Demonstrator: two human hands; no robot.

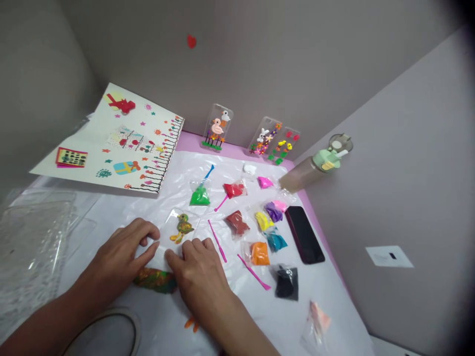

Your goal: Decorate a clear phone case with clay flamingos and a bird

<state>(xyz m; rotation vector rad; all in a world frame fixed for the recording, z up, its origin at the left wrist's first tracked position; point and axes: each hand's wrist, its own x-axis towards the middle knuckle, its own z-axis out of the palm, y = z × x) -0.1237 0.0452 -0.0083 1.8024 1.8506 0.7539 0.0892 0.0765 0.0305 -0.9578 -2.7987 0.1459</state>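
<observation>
A clear phone case (191, 221) lies on the white sheet, with a green and orange clay duck (181, 228) on it. My left hand (124, 252) rests at the lower left of the case, thumb and index finger apart around a small gap. My right hand (198, 267) is at the case's lower edge, fingers curled under; whether they grip anything is hidden. Between and below my hands lies a mottled green and orange clay piece (156, 280). Small orange clay feet (192, 324) show below my right wrist.
Bagged clay (260, 253), pink tools (217, 241) and a black phone (305, 235) lie to the right. A bottle (311, 168) and decorated cases (217, 127) stand behind. Clear packaging (33, 247), a decorated card (141, 141) and a ring (135, 326) are leftward.
</observation>
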